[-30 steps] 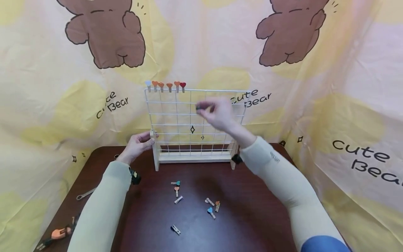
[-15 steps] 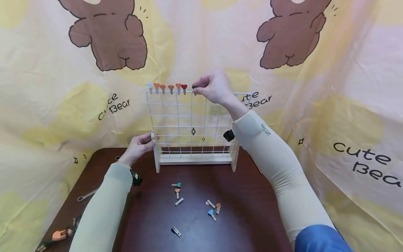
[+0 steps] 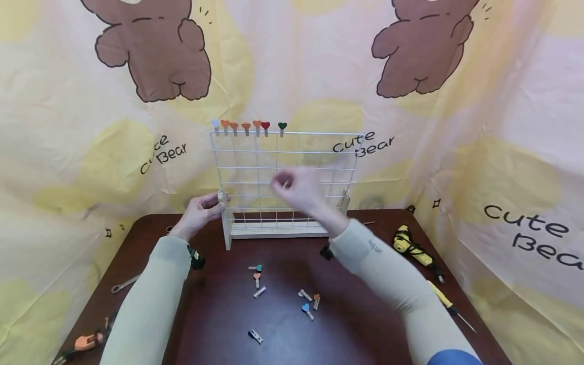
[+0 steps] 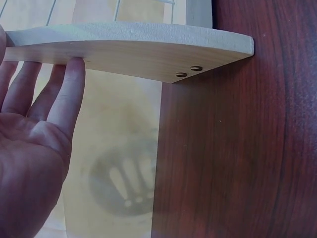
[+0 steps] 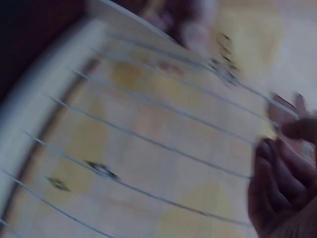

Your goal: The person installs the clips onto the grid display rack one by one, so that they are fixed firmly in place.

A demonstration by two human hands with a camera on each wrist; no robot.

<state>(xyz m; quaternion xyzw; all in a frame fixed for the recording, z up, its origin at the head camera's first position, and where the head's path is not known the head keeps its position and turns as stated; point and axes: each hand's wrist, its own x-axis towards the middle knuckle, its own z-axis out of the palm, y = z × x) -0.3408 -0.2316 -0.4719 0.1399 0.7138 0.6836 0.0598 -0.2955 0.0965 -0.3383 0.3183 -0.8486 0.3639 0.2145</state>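
My left hand (image 3: 199,215) grips the left wooden post (image 4: 129,49) of a white wire grid rack (image 3: 283,168), its fingers against the post's outer side in the left wrist view. My right hand (image 3: 301,190), blurred, is in front of the grid with fingers loosely curled and nothing visible between them. A dark green heart clothespin (image 3: 282,129) stands clipped on the top wire. Left of it are a red heart clothespin (image 3: 266,128), several orange ones and a pale blue one (image 3: 216,126). In the right wrist view, the right hand (image 5: 285,183) is dim beside the wires.
Loose clothespins lie on the dark table (image 3: 219,304), among them a blue heart one (image 3: 307,311), a teal one (image 3: 257,267) and a dark one (image 3: 255,335). A wrench (image 3: 125,284) and orange-handled tool (image 3: 86,340) lie left; a yellow corded tool (image 3: 412,248) and screwdriver (image 3: 449,304) right.
My right hand rose to the top wire with the dark green clothespin, let it go there, and has come back down empty. The left hand has stayed on the post.
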